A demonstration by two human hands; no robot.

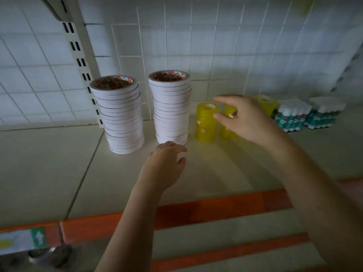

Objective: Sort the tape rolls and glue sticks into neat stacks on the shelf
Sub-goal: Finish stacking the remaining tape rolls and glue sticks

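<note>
Two tall stacks of white tape rolls stand on the shelf [59, 173], one on the left [121, 118] and one to its right [171, 108]. Three yellow tape stacks follow: one in plain view [206, 122], a second [228, 126] partly behind my right hand, a third [266, 104] further back. My right hand [245, 122] hovers in front of the middle yellow stack with fingers spread and holds nothing. My left hand [167, 161] hangs low near the base of the right white stack, its fingers loosely curled and holding nothing. Two bundles of glue sticks [292, 116] [324, 112] stand at the far right.
A white wire grid panel [196, 46] backs the shelf. A slotted upright post [82, 61] rises at the left, beside the left white stack. An orange strip [216, 209] marks the shelf's front edge, with a lower shelf beneath it.
</note>
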